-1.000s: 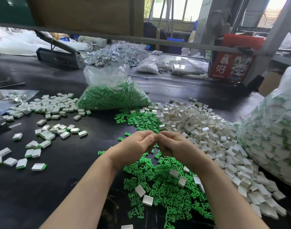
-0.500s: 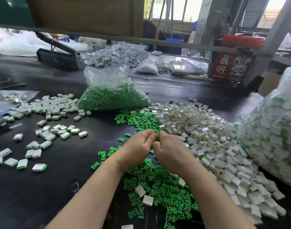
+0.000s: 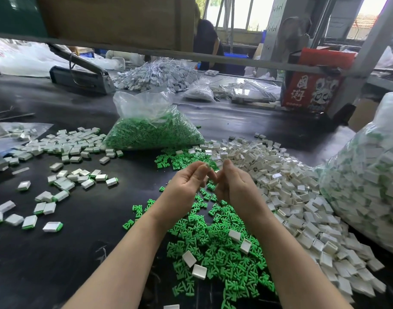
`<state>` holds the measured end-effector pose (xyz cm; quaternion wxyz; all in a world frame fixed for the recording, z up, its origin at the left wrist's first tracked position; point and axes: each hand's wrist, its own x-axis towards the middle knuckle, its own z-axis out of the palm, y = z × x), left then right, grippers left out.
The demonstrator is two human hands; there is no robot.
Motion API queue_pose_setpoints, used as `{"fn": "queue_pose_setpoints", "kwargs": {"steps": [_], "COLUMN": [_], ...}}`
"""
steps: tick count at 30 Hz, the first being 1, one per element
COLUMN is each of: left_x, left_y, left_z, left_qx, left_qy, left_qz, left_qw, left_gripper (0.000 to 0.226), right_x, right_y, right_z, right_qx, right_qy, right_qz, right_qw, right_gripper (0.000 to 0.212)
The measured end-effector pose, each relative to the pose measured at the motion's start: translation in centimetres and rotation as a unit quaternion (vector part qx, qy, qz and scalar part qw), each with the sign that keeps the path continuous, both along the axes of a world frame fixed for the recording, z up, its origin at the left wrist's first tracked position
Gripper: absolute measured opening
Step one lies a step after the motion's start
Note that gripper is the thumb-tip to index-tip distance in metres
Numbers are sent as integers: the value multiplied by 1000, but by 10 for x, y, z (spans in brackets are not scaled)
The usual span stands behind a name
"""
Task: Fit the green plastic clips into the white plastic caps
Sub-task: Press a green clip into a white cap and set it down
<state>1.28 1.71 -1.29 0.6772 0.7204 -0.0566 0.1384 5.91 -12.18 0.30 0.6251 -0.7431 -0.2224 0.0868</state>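
Loose green clips [image 3: 222,250] lie in a heap on the black table [image 3: 57,253] under my wrists, with a few white caps [image 3: 189,258] on top. A big pile of white caps [image 3: 280,175] spreads to the right. My left hand [image 3: 184,190] and my right hand [image 3: 235,188] hover just above the clips, close together with a small gap between them. Both have curled fingers, and anything between the fingertips is hidden.
A clear bag of green clips [image 3: 151,132] stands behind the hands. Caps with green clips fitted [image 3: 64,146] are scattered at the left. A large bag of such fitted pieces [image 3: 367,181] bulges at the right. Farther back stand a red box [image 3: 311,90] and a grey machine [image 3: 79,79].
My hands were pressed together fingertip to fingertip; now they have come slightly apart and risen a little, the left palm turned more open to view.
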Motion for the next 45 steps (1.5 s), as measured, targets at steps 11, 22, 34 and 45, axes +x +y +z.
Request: {"fn": "queue_pose_setpoints", "kwargs": {"steps": [11,22,34,45], "left_x": [-2,-1,-2,3], "left_y": [-3,5,0,-4], "left_z": [7,-2,-1,-9], "left_qx": [19,51,78,60], "left_qy": [-28,35,57,63], "left_qz": [39,-26,-16,-7], "left_qw": [999,998,995,996], "left_gripper": [17,23,27,26], "right_x": [-11,-8,-6,-9], "right_y": [5,1,0,7], "right_z": [2,-4,-4,-11], "right_qx": [59,-117,-119,-149], "right_qy": [-143,-189,-146,-178], "right_qz": [-55,-24,-9,-55], "right_qw": [987,975,982,971], "right_gripper": [17,28,38,38]}}
